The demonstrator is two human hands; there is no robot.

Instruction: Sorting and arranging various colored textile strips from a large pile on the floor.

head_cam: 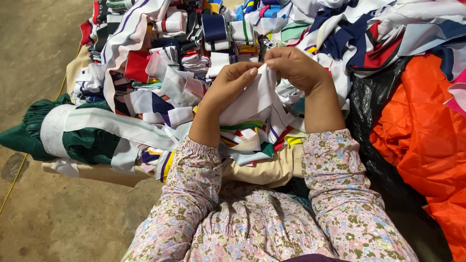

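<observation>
White fabric strip (255, 94): pinched at its top edge by left hand (232, 82) and right hand (293, 65), over heaped striped collar trims (194, 53).

Pink floral garment, long sleeves gathered at elastic cuffs.

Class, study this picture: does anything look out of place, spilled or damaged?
Nothing looks damaged. The fabric strips lie in a loose, jumbled heap, some spilling over the edge. Both the left hand and right hand pinch one white strip.
</observation>
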